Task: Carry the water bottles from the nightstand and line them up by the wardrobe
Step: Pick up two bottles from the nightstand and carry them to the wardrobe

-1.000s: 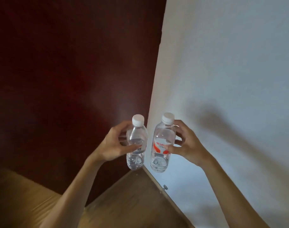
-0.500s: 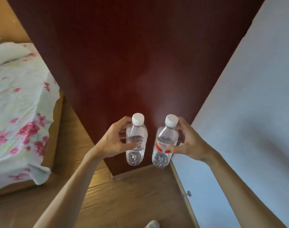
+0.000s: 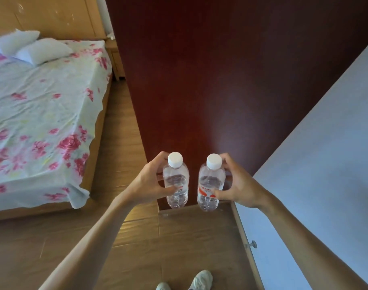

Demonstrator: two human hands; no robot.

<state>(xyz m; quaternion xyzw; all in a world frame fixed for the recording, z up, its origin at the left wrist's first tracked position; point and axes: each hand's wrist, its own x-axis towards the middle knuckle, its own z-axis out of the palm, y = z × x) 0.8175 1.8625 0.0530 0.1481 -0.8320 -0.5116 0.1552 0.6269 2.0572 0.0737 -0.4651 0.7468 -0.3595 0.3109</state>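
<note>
Presently: left hand (image 3: 151,181), fingers curled round a clear water bottle (image 3: 176,183), white cap up. Right hand (image 3: 239,185), likewise wrapped round a second bottle (image 3: 210,185) with a red label, just beside the first, not touching. Both upright at 12 o'clock from the shoes (image 3: 200,280), before the dark red wardrobe (image 3: 220,80). Nightstand (image 3: 116,59) at 11 o'clock, mostly hidden behind the wardrobe; label lettering unreadable; shoes cut off below.

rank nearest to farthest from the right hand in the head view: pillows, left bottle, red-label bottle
1. red-label bottle, held in the right hand
2. left bottle, just beside it, in the left hand
3. pillows, far left on the bed
</note>
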